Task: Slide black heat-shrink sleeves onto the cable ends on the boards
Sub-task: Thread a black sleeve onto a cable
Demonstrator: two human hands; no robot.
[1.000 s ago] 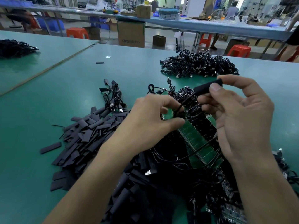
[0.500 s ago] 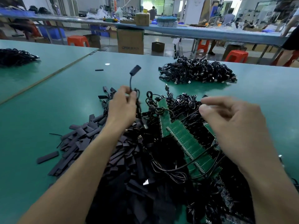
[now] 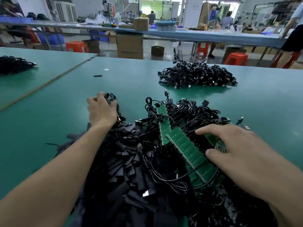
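Beneath both hands a wide green table is seen, with much of its near part covered. Under and ahead of the right hand a tangle of black cables is piled, and several long green boards are laid crossed over one another within it. Between the two forearms, reaching back from the left hand toward the wearer, a heap of flat black heat-shrink sleeves is spread, touching the tangle on its right side. Well beyond the right hand a separate pile of cables is set apart from the tangle. The right hand is laid open on the boards, its fingers spread and nearly straight, with fingertips and thumb touching the green surface. The left hand is closed round a small bunch of cable ends just left of the tangle, its fingers curled over them; black tips are seen past the fingertips, but it cannot be told whether sleeves are fitted on them. Well beyond the left hand one stray sleeve is left lying alone on the table.
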